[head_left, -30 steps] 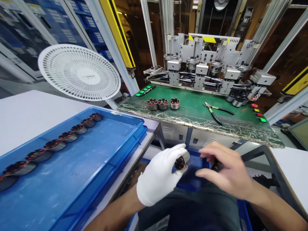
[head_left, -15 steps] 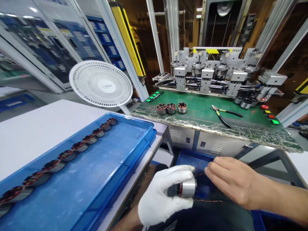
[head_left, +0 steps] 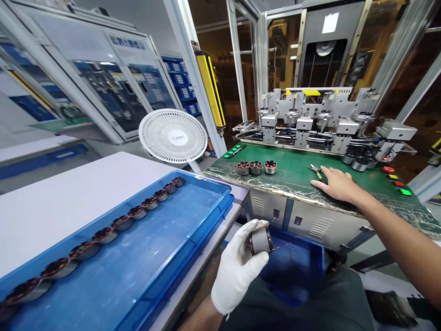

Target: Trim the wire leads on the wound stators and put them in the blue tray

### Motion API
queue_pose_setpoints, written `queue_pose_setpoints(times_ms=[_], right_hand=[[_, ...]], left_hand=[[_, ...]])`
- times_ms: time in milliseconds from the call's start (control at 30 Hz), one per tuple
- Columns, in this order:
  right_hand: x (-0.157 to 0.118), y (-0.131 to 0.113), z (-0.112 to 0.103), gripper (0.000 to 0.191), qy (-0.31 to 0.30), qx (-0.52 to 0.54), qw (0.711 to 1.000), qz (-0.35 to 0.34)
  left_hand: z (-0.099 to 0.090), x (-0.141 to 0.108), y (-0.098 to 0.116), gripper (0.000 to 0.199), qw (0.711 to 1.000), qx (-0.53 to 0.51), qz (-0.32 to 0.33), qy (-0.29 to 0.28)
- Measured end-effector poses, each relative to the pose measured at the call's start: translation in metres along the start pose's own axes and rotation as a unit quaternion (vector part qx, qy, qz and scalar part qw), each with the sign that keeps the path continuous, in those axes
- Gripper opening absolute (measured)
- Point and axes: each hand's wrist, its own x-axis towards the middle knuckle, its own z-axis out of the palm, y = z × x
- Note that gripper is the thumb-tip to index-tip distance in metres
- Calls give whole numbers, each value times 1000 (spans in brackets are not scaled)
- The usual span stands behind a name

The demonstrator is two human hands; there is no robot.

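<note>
My left hand point(head_left: 237, 266), in a white glove, grips a metal motor stator point(head_left: 261, 241) between thumb and fingers, and thin copper wires trail from it to the right. Bare and palm down, my right hand point(head_left: 336, 184) lies over the handles of the pliers point(head_left: 315, 170) on the green bench top point(head_left: 289, 177); its fingers are spread, and whether they touch the handles is hard to tell. Three stators point(head_left: 255, 168) stand left of the pliers. A row of several stators point(head_left: 121, 223) lines the far side of the blue tray point(head_left: 203, 225).
Behind the bench top stands a metal fixture point(head_left: 305, 124) with several clamps. Lit buttons point(head_left: 398, 184) sit at its right. A white fan point(head_left: 175, 137) stands behind the tray. Below the bench is a blue bin point(head_left: 315, 248).
My right hand has moved from beside the held stator up to the pliers on the bench. My left hand has turned the stator, still gripping it. The camera view has shifted.
</note>
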Motion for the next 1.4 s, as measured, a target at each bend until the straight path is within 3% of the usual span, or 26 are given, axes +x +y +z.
queue_pose_setpoints(times_ms=[133,200,300,400,500,600,733,1100,1233,1400], right_hand=[[-31,16,-2,75,20,-16,995,-98],[-52,25,-2,72,61,-21,985,-162],[-94,22,1,52,142,-6,958,-250],[-149,-8,11,56,190,106,935,-282],[-201,-51,29,64,146,231,924,-268],[-231,-82,46,70,113,298,913,-254],[-232,-99,49,77,100,380,883,-257],[-215,-112,32,78,72,481,833,-265],[-213,-114,28,72,54,524,816,-238],[-214,-111,21,83,24,532,810,-245]], left_hand=[[-3,-3,2,45,1000,13,26,-2],[-5,-3,1,45,999,15,47,1],[-5,-2,-4,44,998,12,65,-2],[-2,0,-8,44,997,7,76,-6],[2,1,-10,43,995,5,94,-13],[4,1,-10,44,994,19,105,-22],[3,-2,-11,47,993,44,107,-27],[-1,-7,-17,47,991,62,105,-53],[-3,-7,-17,53,984,73,135,-92],[-7,-8,-18,60,973,96,153,-141]])
